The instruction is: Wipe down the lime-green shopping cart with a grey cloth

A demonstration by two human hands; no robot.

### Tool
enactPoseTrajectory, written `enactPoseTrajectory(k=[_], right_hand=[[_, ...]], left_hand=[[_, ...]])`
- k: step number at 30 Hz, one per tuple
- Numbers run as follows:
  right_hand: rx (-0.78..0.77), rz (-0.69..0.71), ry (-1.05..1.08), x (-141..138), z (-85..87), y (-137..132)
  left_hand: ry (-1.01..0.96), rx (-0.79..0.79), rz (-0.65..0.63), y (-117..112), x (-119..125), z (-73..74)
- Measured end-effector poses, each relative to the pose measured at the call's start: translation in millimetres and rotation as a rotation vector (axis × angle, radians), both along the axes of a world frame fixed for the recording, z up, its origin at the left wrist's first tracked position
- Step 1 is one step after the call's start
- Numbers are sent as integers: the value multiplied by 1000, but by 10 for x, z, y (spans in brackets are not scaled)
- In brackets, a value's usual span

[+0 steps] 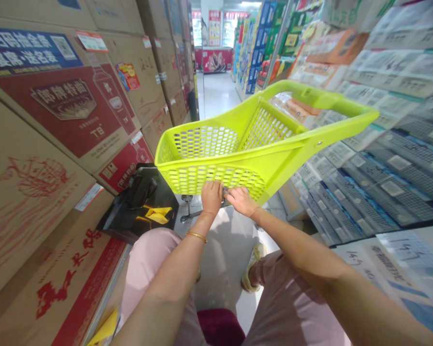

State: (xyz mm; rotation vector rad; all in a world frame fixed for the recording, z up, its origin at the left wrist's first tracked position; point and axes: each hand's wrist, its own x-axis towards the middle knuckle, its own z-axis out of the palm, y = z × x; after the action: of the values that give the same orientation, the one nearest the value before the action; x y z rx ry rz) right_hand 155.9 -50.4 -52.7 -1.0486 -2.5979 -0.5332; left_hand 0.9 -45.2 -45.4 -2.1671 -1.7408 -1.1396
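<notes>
A lime-green plastic shopping basket (216, 170) with a long handle (321, 101) stands tilted in the shop aisle in front of me. Both my hands are at its lower near edge. My left hand (211, 197), with a gold bangle on the wrist, has its fingers curled against the basket's bottom rim. My right hand (241, 199) is right beside it, its fingers closed on a small grey metal part under the basket. I am seated, with my knees in pink trousers below my arms. What the left fingers hold is hidden.
Stacked brown and red cardboard cartons (54, 120) wall the left side. Shelves of packaged goods (382, 158) line the right. A black box (144, 204) with yellow marks lies on the floor by the cartons. The white-floored aisle (216, 93) runs ahead.
</notes>
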Motion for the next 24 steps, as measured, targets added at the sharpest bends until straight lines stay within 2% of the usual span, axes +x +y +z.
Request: enactPoseTrajectory(k=[3, 8, 11, 14, 24], right_hand=[[58, -25, 63, -21, 145, 23], [254, -220, 318, -76, 460, 99], [347, -271, 399, -102, 545, 135], [332, -258, 384, -109, 497, 157], [99, -89, 89, 51, 48, 29]], left_hand=[[-4, -11, -10, -9, -8, -4], [16, -20, -13, -20, -3, 1], [11, -38, -12, -21, 8, 6], [18, -44, -9, -17, 8, 4], [29, 29, 0, 14, 3, -25]])
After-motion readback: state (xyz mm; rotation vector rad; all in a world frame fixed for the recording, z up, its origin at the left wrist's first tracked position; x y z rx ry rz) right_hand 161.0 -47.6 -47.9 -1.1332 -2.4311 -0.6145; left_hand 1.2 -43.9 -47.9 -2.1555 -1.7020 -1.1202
